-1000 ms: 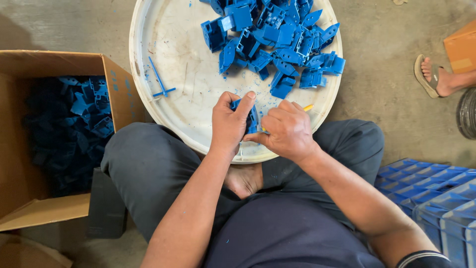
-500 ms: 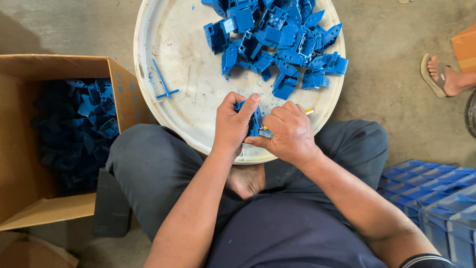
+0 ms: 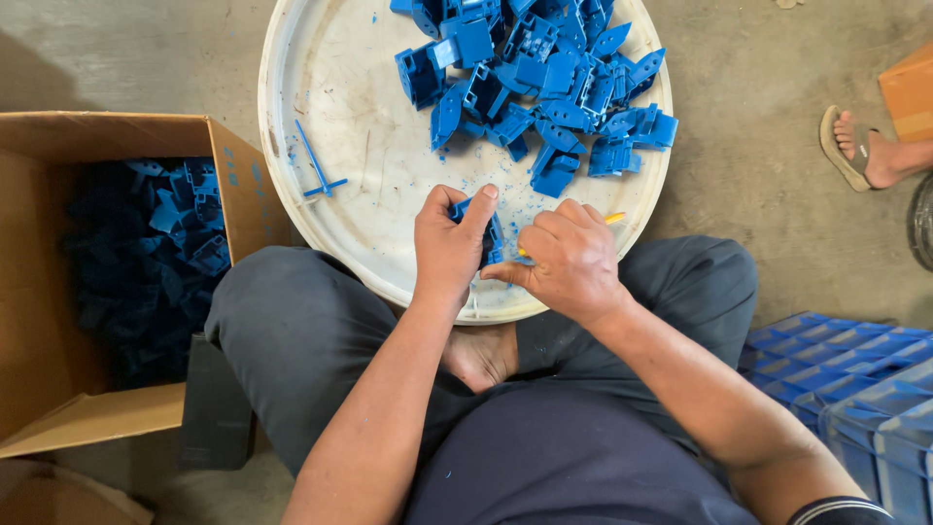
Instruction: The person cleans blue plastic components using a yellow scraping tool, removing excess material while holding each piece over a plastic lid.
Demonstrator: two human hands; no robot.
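My left hand point(image 3: 449, 245) grips a small blue plastic part point(image 3: 489, 236) over the near edge of a round white tray point(image 3: 360, 175). My right hand point(image 3: 569, 261) is closed around a thin yellow-handled tool point(image 3: 613, 219), its tip against the same part. A pile of similar blue plastic parts point(image 3: 535, 78) lies at the far side of the tray. A thin blue sprue piece point(image 3: 318, 169) lies alone on the tray's left side. I sit cross-legged on the floor, with the tray resting against my knees.
An open cardboard box point(image 3: 58, 282) holding several blue parts point(image 3: 165, 243) stands at my left. Stacked blue plastic pieces point(image 3: 855, 369) sit at my right. Another person's sandalled foot point(image 3: 865, 151) rests on the concrete floor at the right, near an orange box point(image 3: 912, 92).
My hands stay together on the blue part, with small shifts of fingers and tool. The view has drifted slightly.
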